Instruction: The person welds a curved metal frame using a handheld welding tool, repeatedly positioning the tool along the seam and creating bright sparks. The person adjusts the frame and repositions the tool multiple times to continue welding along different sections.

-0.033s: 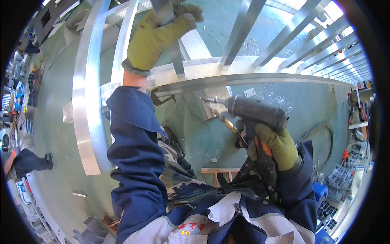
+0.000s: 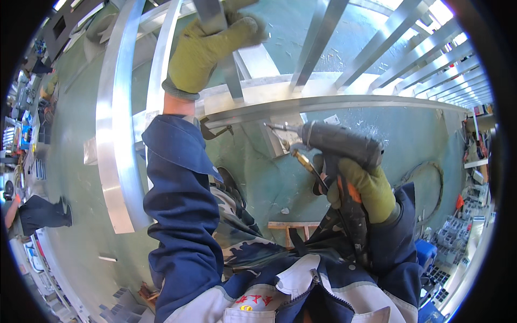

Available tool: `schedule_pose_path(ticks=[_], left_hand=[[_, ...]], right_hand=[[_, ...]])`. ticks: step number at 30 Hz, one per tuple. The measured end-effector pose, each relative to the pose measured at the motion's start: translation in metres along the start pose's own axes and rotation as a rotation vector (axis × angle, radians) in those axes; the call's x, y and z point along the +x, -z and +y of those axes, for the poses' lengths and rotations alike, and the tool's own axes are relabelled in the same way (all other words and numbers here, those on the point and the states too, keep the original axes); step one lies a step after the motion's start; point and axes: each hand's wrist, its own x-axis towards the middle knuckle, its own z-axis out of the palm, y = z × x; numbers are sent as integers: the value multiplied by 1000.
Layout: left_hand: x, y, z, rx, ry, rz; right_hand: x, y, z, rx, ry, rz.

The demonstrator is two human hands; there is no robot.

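Observation:
My left hand, in a green work glove, is closed around an upright aluminium bar of a slatted frame. Its fingertips are blurred. In my right hand, also gloved, is a black power drill, its bit pointing left. The bit is apart from the near rail of the frame. A brass fitting on a thin dark hose shows just under the drill's nose. A C-shaped clamp sits at the near rail's left end, beside my left sleeve.
Long aluminium profiles run along the left of the frame. Several slats stretch away to the right. Metal shavings lie on the green floor. A hose loop and stacked profile offcuts are at right. Another person's leg shows far left.
The fingers of my left hand have shifted slightly at the bar. The drill has barely moved. At far left, the other person's leg has moved a little.

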Motion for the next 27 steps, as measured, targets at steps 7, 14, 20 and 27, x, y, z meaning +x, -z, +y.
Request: schedule_pose_path(ticks=[7, 14, 20, 27], left_hand=[[-5, -11, -36, -88, 41, 118], [5, -24, -42, -56, -50, 322], [8, -32, -48, -54, -118, 410], [-1, -39, -42, 2, -91, 500]], right_hand=[[35, 11, 13, 188, 88, 75], [54, 6, -11, 150, 33, 25], [74, -10, -4, 252, 80, 46], [89, -6, 6, 275, 30, -2]])
